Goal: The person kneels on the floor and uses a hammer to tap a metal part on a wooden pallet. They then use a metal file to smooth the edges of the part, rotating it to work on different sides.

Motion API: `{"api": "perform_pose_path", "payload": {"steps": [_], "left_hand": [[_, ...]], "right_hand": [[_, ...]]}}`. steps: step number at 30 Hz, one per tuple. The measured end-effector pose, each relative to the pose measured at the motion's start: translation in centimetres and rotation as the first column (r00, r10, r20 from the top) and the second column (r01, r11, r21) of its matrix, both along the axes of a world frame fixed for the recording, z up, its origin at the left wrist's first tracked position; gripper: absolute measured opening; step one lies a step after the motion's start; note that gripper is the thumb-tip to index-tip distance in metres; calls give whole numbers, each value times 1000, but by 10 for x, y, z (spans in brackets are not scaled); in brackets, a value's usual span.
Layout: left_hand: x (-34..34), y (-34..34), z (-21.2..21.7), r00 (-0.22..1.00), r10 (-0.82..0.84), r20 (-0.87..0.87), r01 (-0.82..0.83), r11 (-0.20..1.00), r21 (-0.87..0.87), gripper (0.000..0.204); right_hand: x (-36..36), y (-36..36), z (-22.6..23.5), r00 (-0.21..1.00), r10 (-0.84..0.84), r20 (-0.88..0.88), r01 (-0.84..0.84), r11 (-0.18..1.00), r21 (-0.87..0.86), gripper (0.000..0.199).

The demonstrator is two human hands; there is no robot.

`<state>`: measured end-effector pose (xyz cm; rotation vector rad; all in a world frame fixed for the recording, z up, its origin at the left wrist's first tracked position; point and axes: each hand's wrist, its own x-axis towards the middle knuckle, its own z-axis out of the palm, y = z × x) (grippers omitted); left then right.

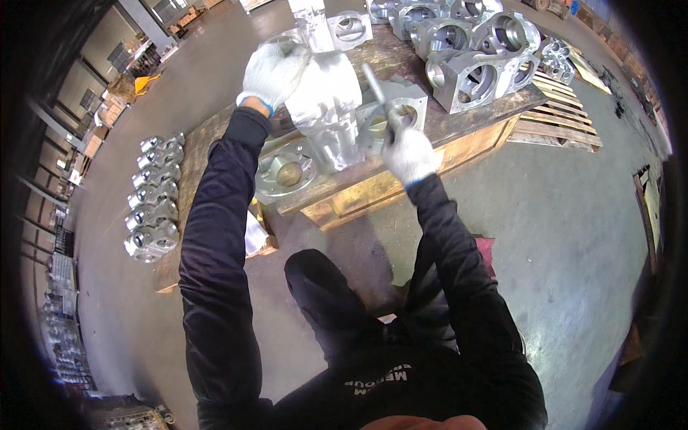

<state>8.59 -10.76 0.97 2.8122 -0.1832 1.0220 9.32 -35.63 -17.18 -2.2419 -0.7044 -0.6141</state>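
your right hand (408,152) grips a metal tool (378,93) in the casting (330,107); left hand (272,70) lies flat, steadying it. other castings (473,50) wait, seemingly undone.

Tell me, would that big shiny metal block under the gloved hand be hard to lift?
Probably yes. The metal casting looks thick and solid, so likely heavy and stiff. Its smooth shiny faces might slip in the gloves. The left hand rests on top while the right hand holds a slim tool.
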Motion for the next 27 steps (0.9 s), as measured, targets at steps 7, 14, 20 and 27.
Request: {"api": "perform_pose_path", "payload": {"steps": [7, 14, 20, 27], "left_hand": [[4, -1, -2, 995, 99, 24, -95, 987, -128, 44], [5, 5, -7, 996, 58, 68, -55, 998, -44, 42], [6, 2, -5, 993, 120, -20, -121, 977, -173, 38], [3, 2, -9, 997, 31, 68, -21, 990, -141, 43]], "right_hand": [[-12, -15, -26, 999, -20, 41, 21, 999, -30, 67], [-10, -9, 0, 998, -63, 3, 63, 998, -25, 63], [0, -20, -19, 996, -56, 70, 58, 998, -16, 60], [-3, -18, -16, 981, -102, -163, 101, 995, -19, 63]]}}
